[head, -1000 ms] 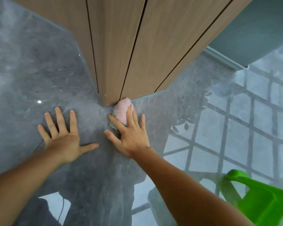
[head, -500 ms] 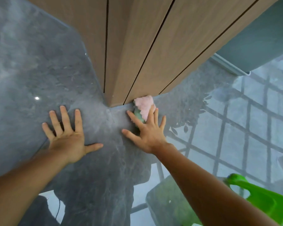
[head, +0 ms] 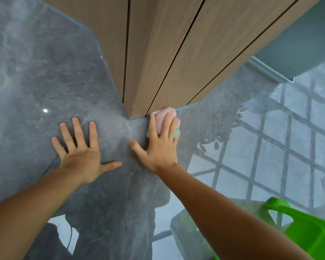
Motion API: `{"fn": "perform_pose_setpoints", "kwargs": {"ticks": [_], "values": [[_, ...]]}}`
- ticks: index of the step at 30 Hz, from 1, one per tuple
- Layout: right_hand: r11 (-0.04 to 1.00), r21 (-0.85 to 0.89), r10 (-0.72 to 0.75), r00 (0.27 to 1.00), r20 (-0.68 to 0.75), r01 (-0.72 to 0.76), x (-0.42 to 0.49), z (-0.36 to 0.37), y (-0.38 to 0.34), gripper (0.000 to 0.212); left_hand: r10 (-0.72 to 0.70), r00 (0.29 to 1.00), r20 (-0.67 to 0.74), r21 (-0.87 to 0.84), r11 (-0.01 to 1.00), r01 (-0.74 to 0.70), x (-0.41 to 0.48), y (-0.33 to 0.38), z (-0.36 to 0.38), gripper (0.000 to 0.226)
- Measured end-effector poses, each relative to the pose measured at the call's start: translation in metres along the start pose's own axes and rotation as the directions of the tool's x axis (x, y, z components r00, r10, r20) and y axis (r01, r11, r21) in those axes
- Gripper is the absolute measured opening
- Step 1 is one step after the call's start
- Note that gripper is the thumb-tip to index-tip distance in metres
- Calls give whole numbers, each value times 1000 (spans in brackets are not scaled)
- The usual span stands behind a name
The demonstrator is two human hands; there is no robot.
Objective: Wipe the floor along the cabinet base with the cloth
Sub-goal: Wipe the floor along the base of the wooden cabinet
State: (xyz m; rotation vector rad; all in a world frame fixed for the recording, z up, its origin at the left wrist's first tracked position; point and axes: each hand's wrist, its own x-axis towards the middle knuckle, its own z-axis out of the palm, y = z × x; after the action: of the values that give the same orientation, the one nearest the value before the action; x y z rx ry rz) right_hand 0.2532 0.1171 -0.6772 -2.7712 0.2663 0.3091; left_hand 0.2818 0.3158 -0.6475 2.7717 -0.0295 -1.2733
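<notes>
A pink cloth (head: 162,114) with a green edge lies bunched on the glossy grey floor (head: 45,72), pressed against the base of the wooden cabinet (head: 167,53) just right of its corner. My right hand (head: 159,145) lies flat on the cloth, fingers spread over it and pointing at the cabinet. My left hand (head: 81,152) rests flat on the bare floor to the left of the corner, fingers apart, holding nothing.
A bright green plastic object (head: 306,229) stands at the lower right, close to my right forearm. A pale wall with a white skirting (head: 270,72) meets the floor at the upper right. The floor reflects a window grid on the right.
My right hand has slid the cloth rightward along the cabinet base, from the corner to the right-hand face. My left hand stays planted on the floor.
</notes>
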Motion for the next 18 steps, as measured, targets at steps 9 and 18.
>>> {"fn": "perform_pose_setpoints", "kwargs": {"ticks": [9, 18], "values": [[923, -379, -59, 998, 27, 65, 20, -37, 95, 95, 3, 1000, 5, 7, 1000, -3, 4, -2, -1, 139], [979, -173, -91, 991, 97, 107, -2, -7, -7, 101, 1, 999, -47, -33, 999, -3, 5, -2, 4, 139]]}}
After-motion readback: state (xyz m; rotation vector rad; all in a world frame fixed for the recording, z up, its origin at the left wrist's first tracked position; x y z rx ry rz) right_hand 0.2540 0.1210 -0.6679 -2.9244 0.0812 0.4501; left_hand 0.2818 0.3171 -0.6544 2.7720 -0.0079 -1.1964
